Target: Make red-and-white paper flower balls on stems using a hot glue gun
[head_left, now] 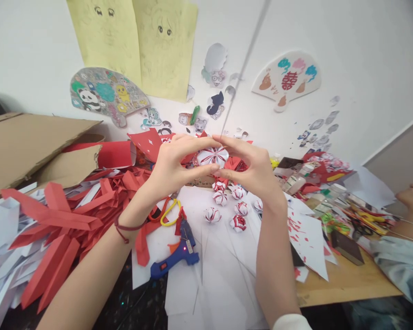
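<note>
A white paper ball [213,157] with red stripes fanning out from its middle sits between my two hands, above the table. My left hand [179,160] curves round its left side, thumb below and fingers above. From the other side my right hand [249,165] mirrors this, and the fingertips and thumbs of both hands nearly meet. Below them, several smaller red-and-white paper balls [220,198] rest on white paper sheets [220,266]. Near my left forearm lies a blue glue gun [175,261] with a small red light, beside yellow-handled scissors [171,213].
Folded red and white paper strips [72,215] pile up on the left, before brown cardboard [30,142]. Small bottles [296,183] and tools crowd the right side. Another person's sleeve [399,261] shows at the right edge. Drawings [165,50] hang on the white wall behind.
</note>
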Demonstrator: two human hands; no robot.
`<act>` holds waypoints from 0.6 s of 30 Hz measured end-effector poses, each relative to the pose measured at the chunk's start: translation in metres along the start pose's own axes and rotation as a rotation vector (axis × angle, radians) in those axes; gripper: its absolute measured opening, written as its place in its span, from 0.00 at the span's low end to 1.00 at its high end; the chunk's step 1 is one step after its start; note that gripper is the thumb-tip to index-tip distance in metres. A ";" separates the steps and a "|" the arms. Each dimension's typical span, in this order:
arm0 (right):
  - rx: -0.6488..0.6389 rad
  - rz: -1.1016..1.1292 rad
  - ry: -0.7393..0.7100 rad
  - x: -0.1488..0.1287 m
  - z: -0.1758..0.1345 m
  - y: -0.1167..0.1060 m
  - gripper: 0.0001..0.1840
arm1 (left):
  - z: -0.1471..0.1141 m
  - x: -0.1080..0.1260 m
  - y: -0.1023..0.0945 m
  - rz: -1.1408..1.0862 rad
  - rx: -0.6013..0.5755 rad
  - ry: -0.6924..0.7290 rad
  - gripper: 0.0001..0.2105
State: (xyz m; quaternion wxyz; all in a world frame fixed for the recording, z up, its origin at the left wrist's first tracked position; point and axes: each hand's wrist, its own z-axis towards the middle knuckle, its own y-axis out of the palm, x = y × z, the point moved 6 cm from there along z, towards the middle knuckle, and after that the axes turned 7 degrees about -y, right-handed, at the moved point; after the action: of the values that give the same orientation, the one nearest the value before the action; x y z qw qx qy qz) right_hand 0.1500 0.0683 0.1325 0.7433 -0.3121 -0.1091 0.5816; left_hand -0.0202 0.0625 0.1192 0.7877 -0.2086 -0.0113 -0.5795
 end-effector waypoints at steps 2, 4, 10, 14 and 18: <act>0.029 0.048 -0.001 0.002 0.000 0.001 0.34 | 0.001 -0.001 -0.001 0.004 0.005 -0.020 0.17; 0.061 0.101 -0.005 0.004 0.000 0.003 0.33 | 0.002 -0.002 -0.003 0.013 -0.005 -0.029 0.19; 0.087 0.188 0.019 0.012 0.001 0.010 0.34 | 0.005 -0.005 -0.004 0.052 -0.037 -0.042 0.24; 0.097 0.158 0.053 0.015 0.002 0.012 0.36 | 0.006 -0.008 -0.005 0.103 -0.024 -0.063 0.26; 0.114 0.152 0.032 0.019 0.004 0.013 0.33 | 0.006 -0.007 -0.010 0.151 -0.021 -0.063 0.27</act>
State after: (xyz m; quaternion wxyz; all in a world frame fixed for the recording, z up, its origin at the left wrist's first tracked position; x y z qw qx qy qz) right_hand 0.1433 0.0895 0.1241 0.7150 -0.2860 -0.0399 0.6367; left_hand -0.0300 0.0689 0.1260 0.8262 -0.2353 -0.0140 -0.5117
